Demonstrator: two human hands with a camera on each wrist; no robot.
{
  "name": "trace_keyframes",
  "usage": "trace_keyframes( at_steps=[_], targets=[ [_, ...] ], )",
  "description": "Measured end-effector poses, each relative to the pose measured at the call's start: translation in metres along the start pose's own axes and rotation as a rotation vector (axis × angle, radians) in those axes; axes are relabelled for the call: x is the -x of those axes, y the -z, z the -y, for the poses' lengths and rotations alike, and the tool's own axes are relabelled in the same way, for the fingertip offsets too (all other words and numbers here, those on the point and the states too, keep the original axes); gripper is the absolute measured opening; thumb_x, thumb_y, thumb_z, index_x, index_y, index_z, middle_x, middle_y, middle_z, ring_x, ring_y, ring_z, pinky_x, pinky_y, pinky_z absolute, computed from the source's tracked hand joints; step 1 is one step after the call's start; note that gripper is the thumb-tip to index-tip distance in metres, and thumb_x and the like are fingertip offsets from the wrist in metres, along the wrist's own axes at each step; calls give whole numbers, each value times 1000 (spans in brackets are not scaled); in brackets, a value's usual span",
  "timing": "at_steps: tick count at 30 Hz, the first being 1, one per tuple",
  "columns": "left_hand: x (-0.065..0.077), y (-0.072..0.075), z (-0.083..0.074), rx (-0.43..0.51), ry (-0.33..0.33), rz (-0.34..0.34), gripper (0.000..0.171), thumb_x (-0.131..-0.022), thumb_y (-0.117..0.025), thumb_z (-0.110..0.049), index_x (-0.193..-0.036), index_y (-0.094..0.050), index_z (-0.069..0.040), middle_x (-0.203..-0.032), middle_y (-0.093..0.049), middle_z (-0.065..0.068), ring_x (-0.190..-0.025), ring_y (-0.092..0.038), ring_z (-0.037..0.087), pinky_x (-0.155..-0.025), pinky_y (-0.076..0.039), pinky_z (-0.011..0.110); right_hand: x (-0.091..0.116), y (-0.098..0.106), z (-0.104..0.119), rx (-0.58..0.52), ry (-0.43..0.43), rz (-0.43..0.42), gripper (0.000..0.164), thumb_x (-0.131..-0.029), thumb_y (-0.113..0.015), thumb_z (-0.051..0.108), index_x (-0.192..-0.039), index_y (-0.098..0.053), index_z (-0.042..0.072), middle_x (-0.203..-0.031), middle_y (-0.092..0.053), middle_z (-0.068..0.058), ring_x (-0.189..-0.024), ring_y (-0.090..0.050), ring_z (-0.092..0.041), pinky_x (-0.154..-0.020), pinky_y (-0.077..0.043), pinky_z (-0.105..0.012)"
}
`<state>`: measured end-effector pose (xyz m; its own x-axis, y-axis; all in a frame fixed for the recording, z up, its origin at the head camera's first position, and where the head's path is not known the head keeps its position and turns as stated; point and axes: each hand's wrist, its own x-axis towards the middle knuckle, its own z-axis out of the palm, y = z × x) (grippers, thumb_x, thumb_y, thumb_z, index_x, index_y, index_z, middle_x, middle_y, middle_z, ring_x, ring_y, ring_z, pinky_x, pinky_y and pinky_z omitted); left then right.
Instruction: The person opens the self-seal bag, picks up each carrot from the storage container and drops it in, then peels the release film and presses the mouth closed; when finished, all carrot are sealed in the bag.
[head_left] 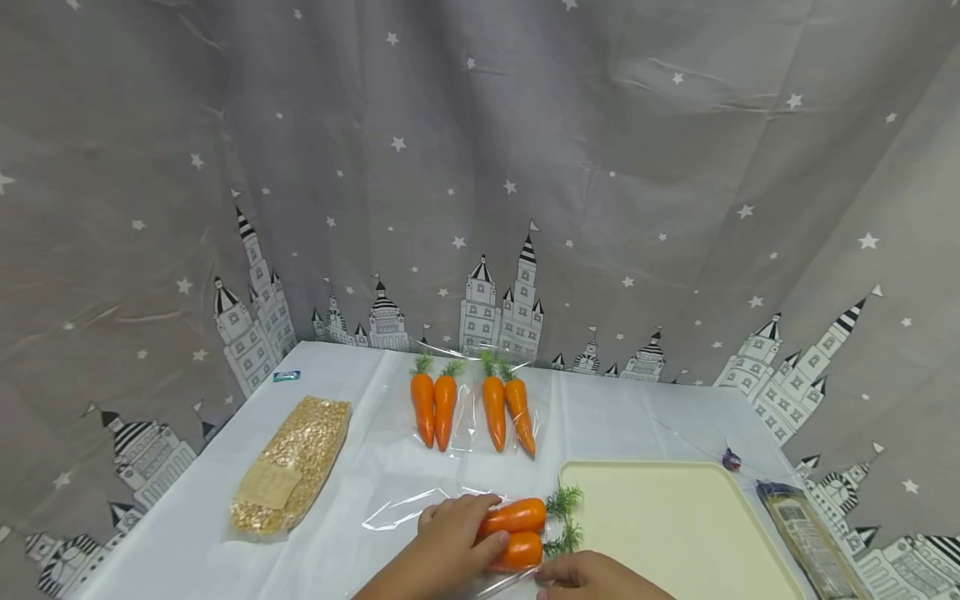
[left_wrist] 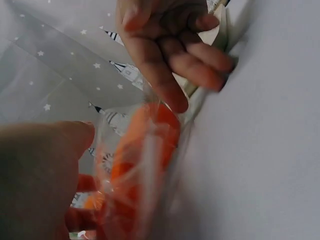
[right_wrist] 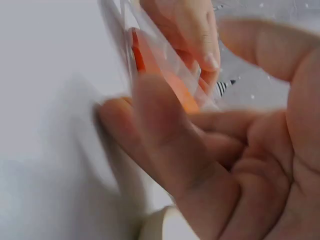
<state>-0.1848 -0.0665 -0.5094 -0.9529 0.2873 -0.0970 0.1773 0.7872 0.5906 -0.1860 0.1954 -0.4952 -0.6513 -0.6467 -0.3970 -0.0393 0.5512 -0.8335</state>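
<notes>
Two orange carrots with feathery green tops lie at the front in a clear plastic bag: an upper carrot and a lower carrot. My left hand grips the bagged carrots from the left, thumb by the lower one and fingers over the upper one. In the left wrist view the bag's film is blurred over the orange. By the bag's near right edge is my right hand, its fingers loosely bent and parted around nothing in the right wrist view. Right of the green tops stands a cream tray.
Behind, two more clear bags hold a left pair of carrots and a right pair of carrots. A bag of yellow kernels lies left, beyond it a small blue-green packet. Right of the tray are a purple wrapped piece and a long packet.
</notes>
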Motion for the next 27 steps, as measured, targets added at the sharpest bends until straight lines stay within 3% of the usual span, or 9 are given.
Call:
trace_keyframes(
  at_steps=[6, 9, 13, 16, 20, 23, 27],
  targets=[
    [14, 15, -1, 76, 54, 90, 69, -99, -63, -58, -150, -52, -12, -133, -65, 5, -116, -62, 27, -104, -46, 65, -3, -4, 8, -90, -95, -102, 59, -102, -63, 40, -136, -62, -9, -113, -77, -10, -103, -72, -24, -93, -58, -57],
    [20, 25, -4, 169, 97, 134, 71, -100, -63, -54, -151, -50, -6, -132, -64, 10, -117, -64, 28, -104, -47, 68, -7, -6, 9, -153, -119, -173, 65, -102, -62, 39, -139, -56, -14, -112, -77, -13, -104, -74, -27, -90, -60, -55],
    [21, 36, -6, 285, 145, 167, 69, -102, -63, -47, -153, -47, -4, -125, -67, 10, -110, -68, 29, -95, -52, 67, -13, -9, 10, -149, -94, -314, 65, -100, -65, 37, -139, -56, -14, -107, -77, -8, -98, -72, -22, -87, -62, -50],
    [16, 43, -2, 277, 174, 126, 62, -102, -64, -43, -149, -51, -6, -114, -71, 7, -98, -68, 25, -86, -56, 61, -19, -12, 11, -105, -114, -424, 53, -97, -69, 36, -129, -65, -5, -96, -75, 0, -88, -67, -17, -79, -59, -41],
    [4, 46, 6, 219, 235, -38, 51, -101, -64, -39, -138, -61, -5, -115, -70, 14, -105, -66, 35, -89, -54, 62, -24, -14, 13, -107, -150, -525, 31, -97, -68, 31, -111, -67, 3, -84, -71, 2, -75, -62, -15, -67, -51, -32],
    [-3, 42, 9, 337, 283, -85, 50, -101, -63, -33, -139, -58, -2, -124, -67, 22, -105, -67, 37, -87, -57, 58, -25, -15, 12, -136, -147, -570, 23, -99, -65, 28, -105, -67, 5, -80, -69, 1, -71, -61, -15, -63, -52, -31],
    [-12, 33, 13, 486, 324, -70, 55, -102, -60, -28, -146, -49, 4, -117, -69, 20, -80, -71, 22, -69, -60, 41, -27, -17, 9, -192, -116, -606, 18, -99, -64, 23, -98, -66, 5, -75, -65, 0, -71, -65, -12, -62, -55, -28]
  ],
)
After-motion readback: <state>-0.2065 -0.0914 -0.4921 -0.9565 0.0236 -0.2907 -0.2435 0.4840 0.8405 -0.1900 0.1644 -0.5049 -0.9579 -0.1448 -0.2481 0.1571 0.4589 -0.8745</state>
